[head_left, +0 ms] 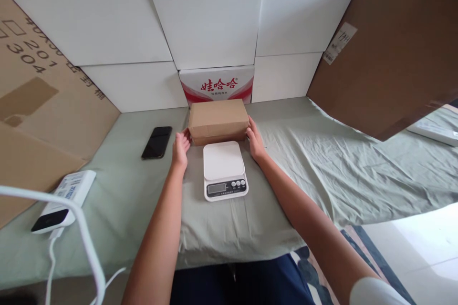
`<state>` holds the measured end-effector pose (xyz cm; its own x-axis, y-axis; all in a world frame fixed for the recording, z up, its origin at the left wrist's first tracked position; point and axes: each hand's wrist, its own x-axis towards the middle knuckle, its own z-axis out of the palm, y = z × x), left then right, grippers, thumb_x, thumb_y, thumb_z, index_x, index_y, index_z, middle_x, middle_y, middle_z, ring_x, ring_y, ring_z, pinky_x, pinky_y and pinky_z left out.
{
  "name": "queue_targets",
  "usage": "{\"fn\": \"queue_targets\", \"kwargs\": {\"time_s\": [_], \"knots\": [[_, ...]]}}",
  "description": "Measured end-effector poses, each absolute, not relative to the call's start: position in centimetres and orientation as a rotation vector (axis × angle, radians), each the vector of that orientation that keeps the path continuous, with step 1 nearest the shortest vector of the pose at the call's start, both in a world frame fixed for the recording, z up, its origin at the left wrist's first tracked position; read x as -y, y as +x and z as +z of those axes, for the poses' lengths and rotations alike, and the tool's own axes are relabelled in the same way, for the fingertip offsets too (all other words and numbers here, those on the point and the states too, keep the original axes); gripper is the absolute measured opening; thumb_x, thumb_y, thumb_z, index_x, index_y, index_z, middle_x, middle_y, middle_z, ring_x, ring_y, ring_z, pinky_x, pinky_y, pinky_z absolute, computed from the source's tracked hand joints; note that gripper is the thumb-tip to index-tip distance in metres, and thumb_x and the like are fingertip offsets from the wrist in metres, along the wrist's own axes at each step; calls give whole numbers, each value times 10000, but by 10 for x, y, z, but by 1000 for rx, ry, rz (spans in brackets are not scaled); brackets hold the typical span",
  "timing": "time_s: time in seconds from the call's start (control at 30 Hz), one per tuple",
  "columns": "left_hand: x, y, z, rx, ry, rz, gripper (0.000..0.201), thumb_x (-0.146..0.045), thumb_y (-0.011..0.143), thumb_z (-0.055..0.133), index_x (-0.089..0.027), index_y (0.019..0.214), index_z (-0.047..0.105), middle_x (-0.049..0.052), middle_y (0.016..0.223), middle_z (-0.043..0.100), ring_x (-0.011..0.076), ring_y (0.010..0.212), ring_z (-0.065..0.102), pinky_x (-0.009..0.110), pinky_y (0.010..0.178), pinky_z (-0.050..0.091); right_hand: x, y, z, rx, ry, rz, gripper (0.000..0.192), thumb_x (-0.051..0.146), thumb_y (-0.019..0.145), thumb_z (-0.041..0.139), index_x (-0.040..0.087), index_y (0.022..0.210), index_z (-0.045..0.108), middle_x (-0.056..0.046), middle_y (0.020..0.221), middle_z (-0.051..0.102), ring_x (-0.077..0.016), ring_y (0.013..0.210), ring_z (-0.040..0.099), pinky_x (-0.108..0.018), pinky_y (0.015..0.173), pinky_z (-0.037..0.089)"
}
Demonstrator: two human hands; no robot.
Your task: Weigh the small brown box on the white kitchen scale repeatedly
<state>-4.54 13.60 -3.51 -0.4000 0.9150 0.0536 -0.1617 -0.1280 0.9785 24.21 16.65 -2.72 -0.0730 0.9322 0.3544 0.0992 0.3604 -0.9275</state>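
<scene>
A closed brown cardboard box (219,116) sits on the cloth just behind a white kitchen scale (223,161). My left hand (181,148) is at the box's left end, its fingers curled against the lower corner. At the right end, my right hand (255,138) presses its fingers and thumb on the side, so the box is held between both palms. The scale's platform bears nothing, and its small display (217,188) looks blank. Whether the box is lifted slightly or resting on the cloth, I cannot tell.
A black phone (156,143) lies left of my left hand. Further left is a white power bank-like device (66,200) with a white cable (84,228). Large cardboard panels (390,47) flank the green cloth (300,152). White boxes (211,24) form a wall behind.
</scene>
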Motion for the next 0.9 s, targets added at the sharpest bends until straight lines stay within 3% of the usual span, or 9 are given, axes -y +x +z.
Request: {"fn": "queue_targets", "kwargs": {"time_s": [0.17,0.3,0.5,0.73,0.9], "knots": [[-134,-42,-36,-1322,920,1620,957,-888,851,439,-163,1440,644,243,1572,549,349,1497,504,497,1240,361,-163,241,-19,1500,-995,938,903,777,951,421,238,1666,303,-49,1712,424,-264,1651,289,-463,1379,214],[-135,-41,-38,-1324,928,1626,935,-872,855,471,-167,1446,639,239,1558,565,351,1484,520,503,1236,370,-164,240,-20,1456,-1036,1003,928,782,937,437,267,1683,240,-41,1726,397,-280,1623,353,-502,1363,259],[-135,-40,-39,-1322,922,1642,909,-842,877,483,-148,1442,637,251,1543,575,348,1477,529,495,1225,391,-165,239,-22,1486,-995,976,893,765,930,469,263,1654,326,-46,1679,472,-276,1618,360,-516,1370,239],[-136,-41,-42,-1300,967,1635,844,-806,900,496,-169,1438,632,224,1515,613,341,1451,562,504,1217,402,-178,237,-34,1228,-974,1166,933,740,898,507,264,1664,271,-37,1730,388,-286,1621,359,-544,1340,302],[-135,-41,-47,-1288,1039,1612,868,-812,885,519,-173,1466,606,213,1546,587,351,1478,529,525,1238,379,-177,236,-31,1373,-878,1086,799,682,934,503,302,1624,363,14,1738,372,-274,1641,315,-530,1368,243]]}}
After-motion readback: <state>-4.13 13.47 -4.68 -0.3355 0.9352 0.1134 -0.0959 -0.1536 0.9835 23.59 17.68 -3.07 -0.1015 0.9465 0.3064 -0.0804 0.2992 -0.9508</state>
